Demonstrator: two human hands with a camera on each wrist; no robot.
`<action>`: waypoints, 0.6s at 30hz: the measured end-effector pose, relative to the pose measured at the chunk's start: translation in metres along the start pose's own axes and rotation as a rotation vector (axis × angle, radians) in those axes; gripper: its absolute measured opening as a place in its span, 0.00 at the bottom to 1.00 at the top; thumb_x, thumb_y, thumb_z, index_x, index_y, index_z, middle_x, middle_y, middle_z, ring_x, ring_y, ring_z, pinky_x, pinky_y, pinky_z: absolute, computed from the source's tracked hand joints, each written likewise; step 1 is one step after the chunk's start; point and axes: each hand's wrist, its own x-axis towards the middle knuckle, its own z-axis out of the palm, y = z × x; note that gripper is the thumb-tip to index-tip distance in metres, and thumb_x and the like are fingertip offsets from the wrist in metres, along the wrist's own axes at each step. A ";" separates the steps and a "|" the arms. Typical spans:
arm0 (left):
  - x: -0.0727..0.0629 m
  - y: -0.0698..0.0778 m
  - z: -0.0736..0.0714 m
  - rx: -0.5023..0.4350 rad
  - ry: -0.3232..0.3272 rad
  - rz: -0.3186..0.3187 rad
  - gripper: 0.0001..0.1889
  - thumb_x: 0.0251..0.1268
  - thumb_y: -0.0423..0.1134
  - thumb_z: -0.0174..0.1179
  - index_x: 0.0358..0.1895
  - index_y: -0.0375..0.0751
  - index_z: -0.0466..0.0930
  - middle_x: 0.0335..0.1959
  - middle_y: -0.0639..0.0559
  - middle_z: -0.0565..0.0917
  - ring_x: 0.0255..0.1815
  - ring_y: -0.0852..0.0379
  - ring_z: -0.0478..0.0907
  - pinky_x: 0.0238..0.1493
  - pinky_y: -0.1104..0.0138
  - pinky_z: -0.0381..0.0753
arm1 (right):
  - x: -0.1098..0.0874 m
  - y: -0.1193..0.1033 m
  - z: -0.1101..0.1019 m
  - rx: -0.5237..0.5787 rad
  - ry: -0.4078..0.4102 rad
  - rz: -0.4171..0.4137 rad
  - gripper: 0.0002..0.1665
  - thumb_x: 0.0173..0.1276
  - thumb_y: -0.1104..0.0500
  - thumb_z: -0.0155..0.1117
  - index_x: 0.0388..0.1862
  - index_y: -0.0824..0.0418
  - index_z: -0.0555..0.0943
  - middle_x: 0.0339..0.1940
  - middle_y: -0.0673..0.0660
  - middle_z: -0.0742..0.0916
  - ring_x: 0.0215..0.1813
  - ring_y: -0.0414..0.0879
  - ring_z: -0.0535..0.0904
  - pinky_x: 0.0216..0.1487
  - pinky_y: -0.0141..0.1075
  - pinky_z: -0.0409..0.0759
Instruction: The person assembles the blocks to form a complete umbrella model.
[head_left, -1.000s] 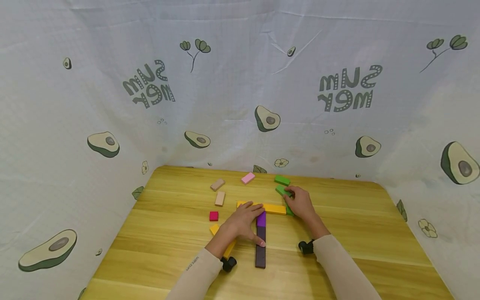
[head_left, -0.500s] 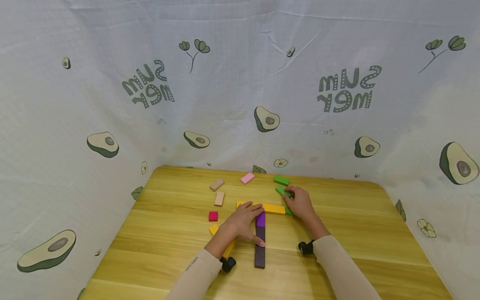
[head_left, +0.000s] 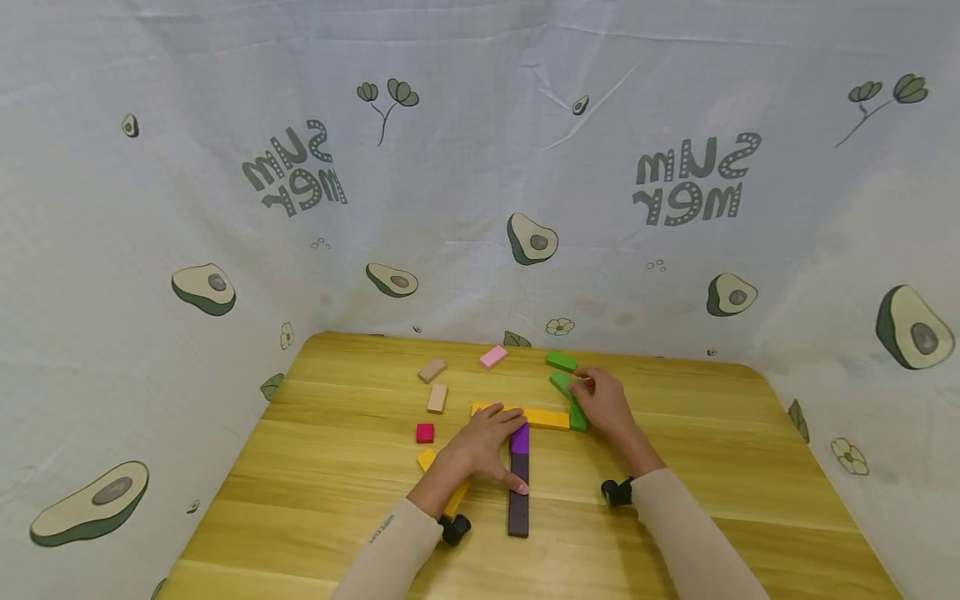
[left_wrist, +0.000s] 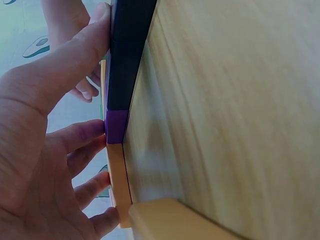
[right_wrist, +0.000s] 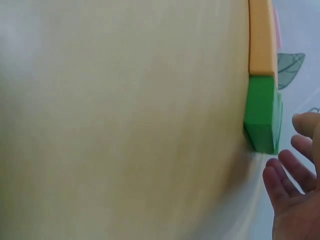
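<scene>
My left hand (head_left: 480, 443) lies spread over a T-like layout of flat blocks. Its fingertips rest along the orange row (head_left: 549, 418) and the purple block (head_left: 520, 439), while the thumb touches the dark block (head_left: 519, 475) below. Another dark block (head_left: 518, 517) continues that line toward me. My right hand (head_left: 607, 408) is beside two angled green blocks, one (head_left: 559, 382) slanting to the upper left, the other (head_left: 578, 417) meeting the orange row's right end. In the right wrist view its loosely bent fingers (right_wrist: 275, 182) stand apart from the green block (right_wrist: 260, 114), with nothing between them.
A third green block (head_left: 561, 361) and a pink one (head_left: 493, 357) lie near the back cloth. To the left are two tan blocks (head_left: 437, 398), a red square (head_left: 425, 433) and slanting orange pieces (head_left: 426, 460) partly under my left forearm. The wooden table (head_left: 712, 433) extends rightward.
My right hand has lifted slightly up and to the right off the green blocks, and more of the lower one shows. The left hand keeps its place.
</scene>
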 end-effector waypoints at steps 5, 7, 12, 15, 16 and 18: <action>0.000 0.001 0.001 0.003 -0.004 0.001 0.61 0.42 0.73 0.75 0.82 0.57 0.59 0.84 0.61 0.58 0.85 0.48 0.51 0.82 0.48 0.59 | 0.006 0.002 -0.009 0.038 -0.013 0.031 0.24 0.82 0.54 0.55 0.70 0.66 0.75 0.68 0.70 0.78 0.69 0.66 0.73 0.66 0.60 0.77; 0.000 0.001 0.002 0.002 -0.003 0.001 0.61 0.42 0.73 0.75 0.82 0.57 0.59 0.84 0.61 0.58 0.85 0.48 0.51 0.82 0.48 0.58 | 0.010 0.002 -0.011 0.041 -0.025 0.029 0.24 0.84 0.54 0.52 0.70 0.66 0.75 0.69 0.70 0.77 0.70 0.67 0.73 0.67 0.60 0.78; 0.001 0.001 0.004 -0.005 -0.006 0.004 0.61 0.43 0.73 0.74 0.82 0.57 0.58 0.84 0.61 0.58 0.85 0.48 0.51 0.83 0.48 0.57 | 0.017 0.000 -0.013 -0.018 -0.053 -0.022 0.23 0.84 0.59 0.50 0.70 0.69 0.75 0.70 0.71 0.77 0.70 0.69 0.74 0.67 0.61 0.77; 0.002 0.000 0.004 -0.004 -0.007 0.007 0.61 0.43 0.73 0.74 0.82 0.57 0.58 0.84 0.61 0.57 0.85 0.48 0.51 0.83 0.48 0.57 | 0.021 -0.001 -0.013 -0.075 -0.068 -0.058 0.24 0.83 0.62 0.49 0.72 0.70 0.73 0.73 0.71 0.75 0.72 0.69 0.72 0.71 0.62 0.73; 0.002 0.000 0.004 -0.002 -0.006 0.008 0.61 0.43 0.73 0.74 0.82 0.57 0.58 0.84 0.61 0.57 0.85 0.48 0.51 0.83 0.48 0.57 | 0.023 -0.001 -0.012 -0.093 -0.075 -0.069 0.24 0.83 0.62 0.49 0.72 0.70 0.73 0.74 0.70 0.74 0.73 0.69 0.70 0.72 0.63 0.71; 0.002 -0.001 0.004 0.003 -0.001 0.013 0.61 0.43 0.73 0.74 0.82 0.56 0.58 0.84 0.61 0.57 0.85 0.48 0.51 0.83 0.49 0.56 | 0.025 -0.001 -0.012 -0.122 -0.087 -0.082 0.25 0.83 0.62 0.49 0.73 0.70 0.72 0.76 0.69 0.72 0.76 0.68 0.67 0.75 0.62 0.67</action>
